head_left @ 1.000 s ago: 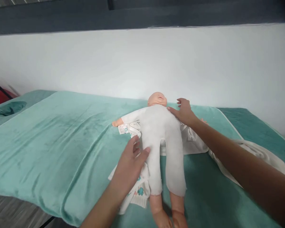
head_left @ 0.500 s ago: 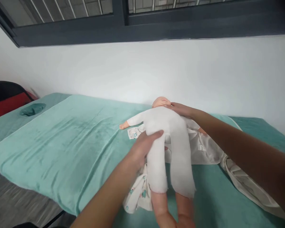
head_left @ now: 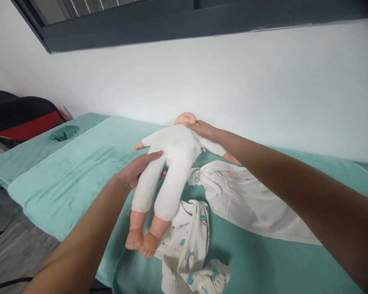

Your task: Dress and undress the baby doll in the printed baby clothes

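Observation:
A baby doll (head_left: 174,143) with a white cloth body and pinkish plastic head, hands and feet lies face up between my hands. My left hand (head_left: 141,165) is wrapped round the doll's thigh, thumb on top near the hip, the other fingers mostly under it. At the neck, my right hand (head_left: 204,130) holds the doll with its fingers partly hidden behind the head and shoulder. Below the legs lies a crumpled white baby garment (head_left: 190,241) printed with green figures. To the right, partly behind my right forearm, is a larger white cloth piece (head_left: 242,196) with a similar print.
The bed (head_left: 79,175) has a green plush cover with a face hole (head_left: 64,133) at its left end. A white wall (head_left: 202,77) rises behind it, under a dark window frame (head_left: 159,20). Black and red chairs (head_left: 27,122) stand at the far left.
The doll has moved left with both hands on it, its legs swinging left. More of the printed garment and the white cloth now shows. The camera view has also shifted.

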`<state>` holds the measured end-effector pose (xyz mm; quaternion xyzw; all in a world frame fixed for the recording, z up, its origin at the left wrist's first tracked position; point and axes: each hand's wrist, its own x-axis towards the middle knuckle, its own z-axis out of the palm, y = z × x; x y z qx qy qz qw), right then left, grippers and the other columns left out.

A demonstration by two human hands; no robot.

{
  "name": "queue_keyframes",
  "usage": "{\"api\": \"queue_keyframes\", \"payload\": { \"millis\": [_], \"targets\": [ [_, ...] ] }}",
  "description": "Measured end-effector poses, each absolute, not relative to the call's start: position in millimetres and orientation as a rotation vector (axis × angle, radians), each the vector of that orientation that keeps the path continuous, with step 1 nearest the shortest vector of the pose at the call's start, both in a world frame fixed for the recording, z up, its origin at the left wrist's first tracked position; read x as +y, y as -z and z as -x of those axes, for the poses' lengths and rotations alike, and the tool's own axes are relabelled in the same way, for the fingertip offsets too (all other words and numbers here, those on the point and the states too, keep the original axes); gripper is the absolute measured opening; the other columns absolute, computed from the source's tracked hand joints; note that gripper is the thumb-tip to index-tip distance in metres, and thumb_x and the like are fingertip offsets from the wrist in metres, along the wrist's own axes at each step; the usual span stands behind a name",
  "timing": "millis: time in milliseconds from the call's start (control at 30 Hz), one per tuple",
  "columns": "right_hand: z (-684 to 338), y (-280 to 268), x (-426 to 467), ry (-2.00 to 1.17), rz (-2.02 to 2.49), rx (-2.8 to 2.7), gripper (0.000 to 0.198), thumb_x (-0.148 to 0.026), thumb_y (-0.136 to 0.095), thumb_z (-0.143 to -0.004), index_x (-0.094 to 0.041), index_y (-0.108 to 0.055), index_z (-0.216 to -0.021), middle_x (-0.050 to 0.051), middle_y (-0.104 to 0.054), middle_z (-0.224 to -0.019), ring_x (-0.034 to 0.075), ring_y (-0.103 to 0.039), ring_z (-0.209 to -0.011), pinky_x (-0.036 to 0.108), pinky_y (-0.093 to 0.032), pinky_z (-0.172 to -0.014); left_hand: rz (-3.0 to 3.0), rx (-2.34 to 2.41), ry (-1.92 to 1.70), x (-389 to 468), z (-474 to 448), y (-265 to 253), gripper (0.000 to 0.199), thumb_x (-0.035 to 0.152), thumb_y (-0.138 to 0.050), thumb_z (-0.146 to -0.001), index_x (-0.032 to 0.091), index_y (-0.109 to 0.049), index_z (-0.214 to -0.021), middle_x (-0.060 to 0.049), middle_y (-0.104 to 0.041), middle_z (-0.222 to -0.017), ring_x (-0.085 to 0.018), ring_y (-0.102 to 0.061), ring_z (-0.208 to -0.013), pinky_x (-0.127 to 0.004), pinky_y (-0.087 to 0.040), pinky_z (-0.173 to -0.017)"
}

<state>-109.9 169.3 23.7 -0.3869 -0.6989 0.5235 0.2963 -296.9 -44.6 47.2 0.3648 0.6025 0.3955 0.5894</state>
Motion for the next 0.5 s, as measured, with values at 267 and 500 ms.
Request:
{"api": "queue_keyframes", "payload": {
  "millis": [267,500],
  "targets": [
    [159,13,196,-1.368,0.861,-1.913,0.057,-0.042,-0.074,-0.080,-0.016,-0.058,-0.129,0.011,-0.064,-0.132,0.023,-0.058,-0.122,0.039,-0.043,-0.109,-0.921,1.498,-0.902,-39,333,-22,0.053,0.058,-0.061,-0.085,0.008,-0.066,-0.101,-0.004,-0.071,-0.081,-0.019,-0.064,-0.077,-0.036,-0.052,-0.077],
    [85,40,200,-1.219,1.307,-2.041,0.061,-0.075,-0.042,-0.088,-0.018,-0.063,-0.098,0.014,-0.072,-0.099,0.029,-0.066,-0.095,0.040,-0.053,-0.082,-1.110,1.863,-0.891,-33,337,3,0.065,0.064,-0.055,-0.084,0.007,-0.063,-0.115,-0.016,-0.073,-0.097,-0.028,-0.067,-0.086,-0.042,-0.053,-0.074]
  ]
}}
